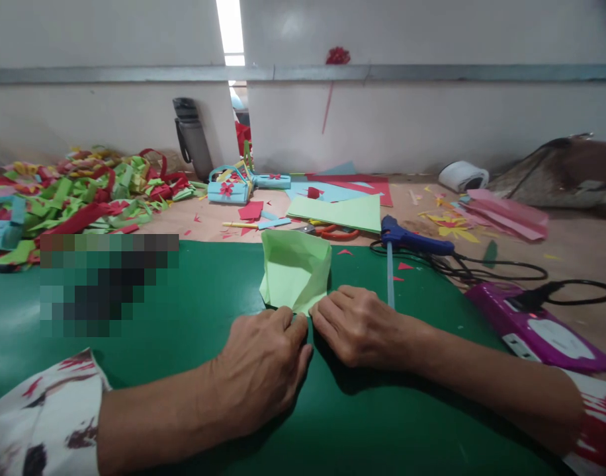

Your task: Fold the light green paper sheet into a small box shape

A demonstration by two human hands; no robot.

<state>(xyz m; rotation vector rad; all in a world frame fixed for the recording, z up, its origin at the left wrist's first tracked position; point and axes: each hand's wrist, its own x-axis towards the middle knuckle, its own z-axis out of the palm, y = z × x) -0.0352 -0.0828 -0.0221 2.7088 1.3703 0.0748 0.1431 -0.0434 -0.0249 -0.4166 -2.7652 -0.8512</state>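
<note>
A light green folded paper (294, 268) stands partly upright on the dark green mat (194, 370) in the middle. My left hand (263, 367) and my right hand (355, 324) meet at its near lower edge, fingers curled and pressed together, pinching the paper down against the mat. The fingertips touch each other at the fold. Both forearms come in from the bottom corners, with white patterned sleeves.
A blue glue gun (413, 241) with a black cord lies right of the paper, next to a purple device (541, 334). Orange-handled scissors (335, 231), green and red paper sheets (343, 210) lie behind. A heap of coloured strips (75, 192) is at left, a grey bottle (191, 137) by the wall.
</note>
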